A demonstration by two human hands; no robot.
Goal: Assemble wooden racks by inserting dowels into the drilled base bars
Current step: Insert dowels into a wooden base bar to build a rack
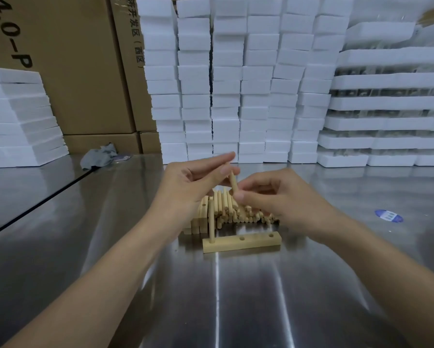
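Observation:
A wooden base bar [246,243] lies on the steel table in front of me. One dowel [211,222] stands upright in its left hole; its middle and right holes are empty. Behind the bar lies a pile of loose dowels [236,212], with spare drilled bars [200,219] stacked at its left. Above the pile, another dowel [233,183] is held nearly upright between both hands. My left hand [193,182] pinches its upper end, and my right hand [273,197] pinches its lower part with thumb and fingers.
White foam blocks [236,84] are stacked in tall columns along the back, with more foam [20,116] at the left. Cardboard boxes [80,66] stand at the back left. A crumpled grey cloth [100,154] lies near them. A blue sticker [388,216] marks the table at right.

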